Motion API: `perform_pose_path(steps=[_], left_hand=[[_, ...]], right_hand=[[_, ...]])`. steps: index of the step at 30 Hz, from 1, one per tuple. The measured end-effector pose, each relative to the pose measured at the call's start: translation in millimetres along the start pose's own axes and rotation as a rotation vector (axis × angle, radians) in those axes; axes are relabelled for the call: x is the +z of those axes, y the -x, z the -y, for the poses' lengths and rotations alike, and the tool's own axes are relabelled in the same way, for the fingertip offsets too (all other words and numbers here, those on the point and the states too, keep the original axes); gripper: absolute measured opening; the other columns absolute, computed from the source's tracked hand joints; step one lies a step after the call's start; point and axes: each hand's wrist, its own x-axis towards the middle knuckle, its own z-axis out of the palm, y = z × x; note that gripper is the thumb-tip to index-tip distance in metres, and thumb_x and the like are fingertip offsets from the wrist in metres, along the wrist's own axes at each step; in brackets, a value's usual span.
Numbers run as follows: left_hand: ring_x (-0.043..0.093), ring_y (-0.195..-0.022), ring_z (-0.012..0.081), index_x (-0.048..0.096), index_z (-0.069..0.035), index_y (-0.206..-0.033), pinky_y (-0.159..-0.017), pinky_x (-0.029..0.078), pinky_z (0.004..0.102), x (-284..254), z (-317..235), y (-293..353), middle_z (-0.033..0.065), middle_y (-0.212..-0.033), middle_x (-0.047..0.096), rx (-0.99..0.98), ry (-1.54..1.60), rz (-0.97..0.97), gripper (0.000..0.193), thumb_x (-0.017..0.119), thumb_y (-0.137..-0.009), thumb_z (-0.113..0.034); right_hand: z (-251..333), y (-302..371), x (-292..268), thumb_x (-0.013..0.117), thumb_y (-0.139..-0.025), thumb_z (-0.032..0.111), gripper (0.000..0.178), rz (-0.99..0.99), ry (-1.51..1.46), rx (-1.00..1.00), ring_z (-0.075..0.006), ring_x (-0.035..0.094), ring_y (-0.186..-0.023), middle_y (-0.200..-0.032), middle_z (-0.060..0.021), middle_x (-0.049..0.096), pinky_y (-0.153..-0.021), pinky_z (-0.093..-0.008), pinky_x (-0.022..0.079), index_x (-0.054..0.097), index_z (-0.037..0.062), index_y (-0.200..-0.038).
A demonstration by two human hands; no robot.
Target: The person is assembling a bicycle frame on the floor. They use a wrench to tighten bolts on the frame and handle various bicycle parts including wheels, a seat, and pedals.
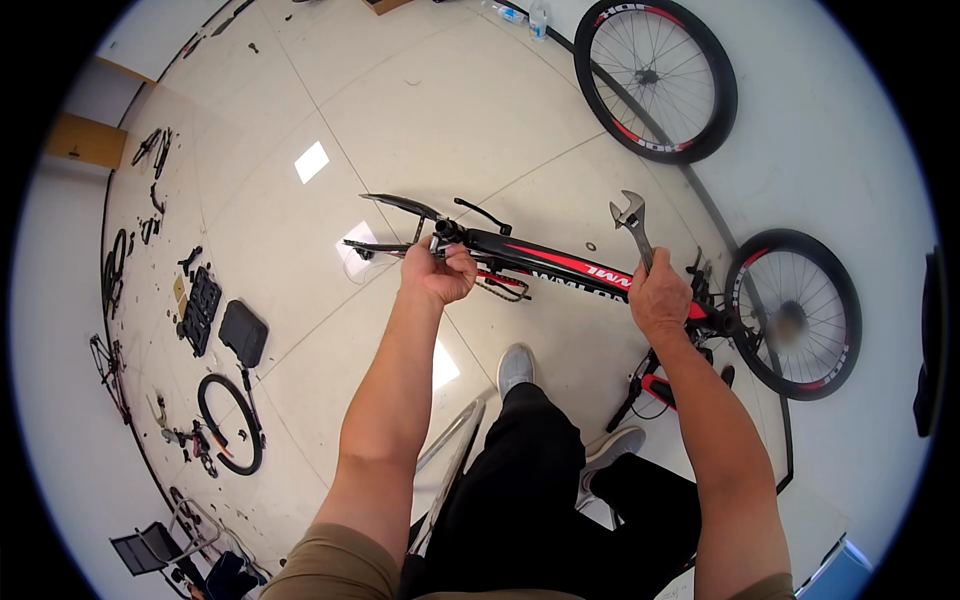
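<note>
A black and red bicycle frame [545, 255] lies across in front of me, without wheels. My left hand [437, 272] is closed at its left end, fingers curled by the tube joint; the small part under the fingertips is partly hidden. In my right hand [660, 297] is a silver adjustable wrench [632, 220], gripped by its handle, jaws pointing up and away. That hand is over the frame's right end. Beside my left hand, a black mudguard [400, 203] extends leftward. A thin black lever-like arm [482, 213] rises behind the frame, and a chain [508, 290] hangs below it.
Two bicycle wheels, one far [660, 75] and one nearer [795, 310], lean along the right wall. A small ring [590, 246] lies on the tiles. At left are an open tool case [200, 310], a dark box [243, 333] and a tyre [230, 425]. A metal-legged seat [450, 440] is beside my leg.
</note>
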Motion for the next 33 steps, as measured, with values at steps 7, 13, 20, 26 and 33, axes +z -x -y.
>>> perform_pose_path(steps=[7,13,20,26,33], left_hand=[[0.04,-0.05,0.0126,0.045,-0.007,-0.069,-0.043,0.035,0.0245,-10,0,-11,0.0017,-0.06,0.045,-0.044,0.129,0.063,0.034,0.05,-0.092,-0.031],[0.037,-0.05,0.0115,0.045,-0.008,-0.069,-0.042,0.033,0.0238,-21,1,-17,0.0006,-0.059,0.043,-0.077,0.162,0.104,0.027,0.054,-0.086,-0.025],[0.038,-0.051,0.0128,0.045,-0.007,-0.069,-0.044,0.032,0.0241,-31,-8,-22,0.0018,-0.06,0.043,-0.152,0.128,0.184,0.027,0.056,-0.086,-0.025],[0.037,-0.052,0.0125,0.048,-0.006,-0.075,-0.044,0.033,0.0239,-34,-14,-30,0.0016,-0.061,0.044,-0.146,0.104,0.18,0.032,0.054,-0.092,-0.033],[0.046,-0.061,0.0146,0.057,-0.005,-0.092,-0.055,0.039,0.023,-34,28,-8,0.0035,-0.071,0.052,0.224,-0.4,0.085,0.038,0.051,-0.098,-0.042]], right_hand=[[3,0,-1,0.057,-0.094,0.021,0.017,-0.002,0.003,0.005,-0.0404,0.066,-0.069,-0.076,-0.017,0.067,-0.064,-0.0513,0.051,0.049,0.0068,-0.101],[2,-1,-1,0.057,-0.094,0.021,0.017,0.007,0.004,0.022,-0.0401,0.066,-0.07,-0.076,-0.0166,0.067,-0.064,-0.0509,0.051,0.05,0.0071,-0.101],[5,0,-2,0.058,-0.093,0.02,0.018,0.013,-0.011,0.045,-0.04,0.066,-0.07,-0.077,-0.0169,0.067,-0.065,-0.051,0.052,0.051,0.007,-0.103],[4,0,-3,0.059,-0.091,0.02,0.019,0.016,-0.013,0.035,-0.0397,0.066,-0.07,-0.077,-0.0168,0.067,-0.066,-0.0514,0.052,0.051,0.0066,-0.103],[1,1,-2,0.059,-0.091,0.019,0.018,0.004,0.009,0.032,-0.0391,0.066,-0.07,-0.075,-0.0164,0.066,-0.064,-0.0512,0.051,0.051,0.0064,-0.102]])
